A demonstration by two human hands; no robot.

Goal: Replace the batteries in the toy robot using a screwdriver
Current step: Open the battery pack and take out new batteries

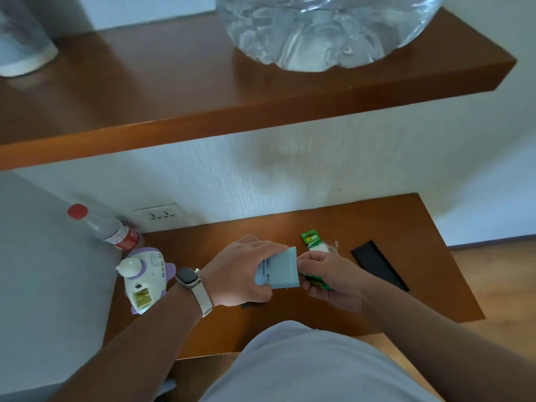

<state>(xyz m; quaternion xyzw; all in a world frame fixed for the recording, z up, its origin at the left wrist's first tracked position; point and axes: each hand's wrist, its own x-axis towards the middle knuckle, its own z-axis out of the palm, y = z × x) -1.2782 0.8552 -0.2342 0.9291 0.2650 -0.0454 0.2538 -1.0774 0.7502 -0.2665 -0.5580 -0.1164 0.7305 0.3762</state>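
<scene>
The white and purple toy robot [145, 278] lies on the wooden table [420, 285] at the left, its battery bay open and showing a yellowish inside. My left hand [240, 271], with a watch on the wrist, grips a light blue box [281, 269] above the table's middle. My right hand [330, 275] touches the box's right edge and holds green batteries [314, 283] in its curled fingers. A green battery pack [314, 242], torn open, lies just behind my right hand. No screwdriver shows.
A clear bottle [107, 227] with a red cap lies at the table's back left, by a wall socket [159, 214]. A black flat strip [380, 265] lies at the right. A wooden shelf [203, 111] with a large water jug [324, 30] hangs overhead.
</scene>
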